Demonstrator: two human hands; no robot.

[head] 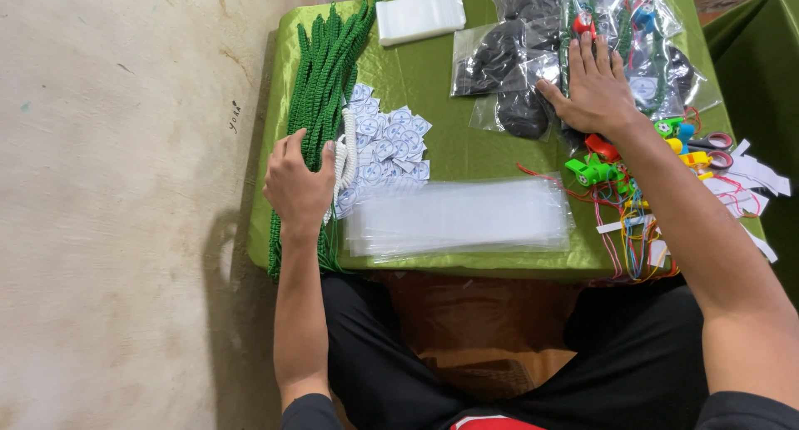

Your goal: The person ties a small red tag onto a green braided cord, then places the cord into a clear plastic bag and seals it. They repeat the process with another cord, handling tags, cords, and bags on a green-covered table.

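- The left hand (298,184) lay on the bundle of green braided cords (323,89) at the left edge of the surface (433,84); its fingers were curled loosely over the cords, the thumb out to the side, but whether they pinched one cord I cannot tell.
- The right hand (593,93) rested flat, fingers spread, on the clear bags of dark pieces (508,64) near the far right side.
- The cords seemed soft, light and limp — they would probably sag and tangle, so taking them around the middle of the bundle looked safest.
- The bags seemed thin and slippery; a flat palm would likely hold them better than a pinch.
- Between the hands lay small white round-printed labels (391,143) and a stack of long clear sleeves (458,215).
- Coloured whistles (593,168) with thin strings lay beside the right wrist — the arm covered part of them, and the scissors (712,147) were hard to make out.
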